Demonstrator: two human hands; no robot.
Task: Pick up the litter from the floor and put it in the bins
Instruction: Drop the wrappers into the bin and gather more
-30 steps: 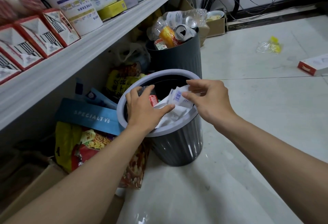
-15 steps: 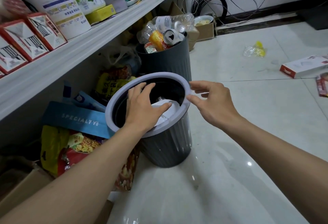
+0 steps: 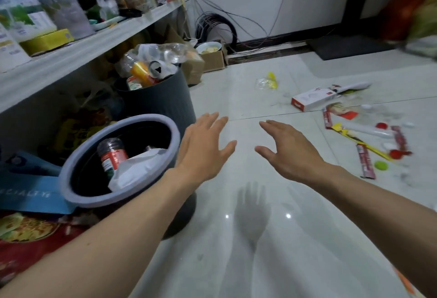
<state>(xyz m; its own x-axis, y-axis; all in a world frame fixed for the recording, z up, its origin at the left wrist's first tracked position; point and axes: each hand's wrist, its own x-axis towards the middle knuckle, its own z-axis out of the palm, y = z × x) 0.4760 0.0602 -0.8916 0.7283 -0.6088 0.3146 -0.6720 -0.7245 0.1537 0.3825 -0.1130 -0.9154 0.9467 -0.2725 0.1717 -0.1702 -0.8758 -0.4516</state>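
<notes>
- Both hands are empty and hover mid-frame: left hand (image 3: 205,148) and right hand (image 3: 288,151), fingers spread, gripping nothing.
- The litter (image 3: 365,163) is scattered at the right edge, well apart from the fingers, so the right hand's nearer.
- The red-and-white box (image 3: 316,98) lies roughly left-to-right, tilting up rightward.
- The near bin (image 3: 71,191) sits lower left, beside the left hand.
</notes>
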